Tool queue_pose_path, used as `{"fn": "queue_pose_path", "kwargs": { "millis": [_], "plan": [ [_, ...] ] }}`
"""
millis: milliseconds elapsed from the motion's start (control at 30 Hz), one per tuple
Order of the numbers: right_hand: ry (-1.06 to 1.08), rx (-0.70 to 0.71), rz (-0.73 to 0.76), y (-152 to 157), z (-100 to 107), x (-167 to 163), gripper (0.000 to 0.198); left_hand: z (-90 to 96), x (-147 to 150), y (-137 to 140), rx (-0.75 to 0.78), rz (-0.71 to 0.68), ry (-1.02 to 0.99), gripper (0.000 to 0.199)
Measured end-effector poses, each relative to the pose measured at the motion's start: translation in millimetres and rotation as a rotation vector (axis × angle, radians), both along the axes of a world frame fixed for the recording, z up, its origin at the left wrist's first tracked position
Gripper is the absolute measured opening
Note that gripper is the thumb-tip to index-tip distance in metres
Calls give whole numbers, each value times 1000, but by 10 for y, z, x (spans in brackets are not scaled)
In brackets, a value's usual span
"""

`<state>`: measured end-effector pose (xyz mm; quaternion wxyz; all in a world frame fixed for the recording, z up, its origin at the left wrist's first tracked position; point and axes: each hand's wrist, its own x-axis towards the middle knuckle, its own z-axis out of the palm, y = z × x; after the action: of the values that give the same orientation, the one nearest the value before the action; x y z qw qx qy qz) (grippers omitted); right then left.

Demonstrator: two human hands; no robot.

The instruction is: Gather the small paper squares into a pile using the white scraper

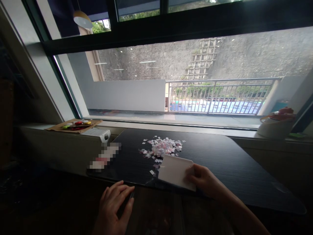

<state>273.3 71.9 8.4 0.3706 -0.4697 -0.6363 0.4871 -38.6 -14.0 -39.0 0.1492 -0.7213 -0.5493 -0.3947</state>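
My right hand grips a flat white rectangular panel with rounded corners by its right side. The panel is tilted over the near edge of the black table, its far left corner by a heap of small white and pinkish paper pieces. Below the table's front edge is my left hand, its thumb and forefinger brought close together. A thin, glinting edge shows between those fingertips, too dark to name. Faint reddish specks and sheen appear in the shadow between both hands.
A blurred-out strip lies at the table's left end. Beyond it, a grey-white device with a knob and brown paper with colourful items rest on the windowsill. A white container stands on the sill at right.
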Motion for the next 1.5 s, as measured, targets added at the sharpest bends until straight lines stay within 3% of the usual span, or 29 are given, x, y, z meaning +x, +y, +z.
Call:
{"fn": "queue_pose_path", "kwargs": {
  "millis": [300, 500, 1033, 1267, 1400, 1500],
  "plan": [
    [-19, -49, 73, -112, 98, -43, 15, 13, 21, 1, -11, -9, 3, 24],
    [-41, -1, 0, -112, 52, 38, 13, 38, 7, -16, 12, -9, 8, 22],
    [-50, 2, 73, -171, 65, 1, 17, 109, 48, -34, 44, -33, 6, 20],
    [-158, 139, -287, -493, -185, 336, 24, 72, 18, -56, -3, -31, 66, 23],
    [-147, 146, -295, -654, -298, 296, 26, 90, 67, -37, 22, -37, 44, 21],
    [-118, 160, -311, -653, -271, 250, 27, 118, 73, -32, 17, -41, 53, 22]
  ]
}}
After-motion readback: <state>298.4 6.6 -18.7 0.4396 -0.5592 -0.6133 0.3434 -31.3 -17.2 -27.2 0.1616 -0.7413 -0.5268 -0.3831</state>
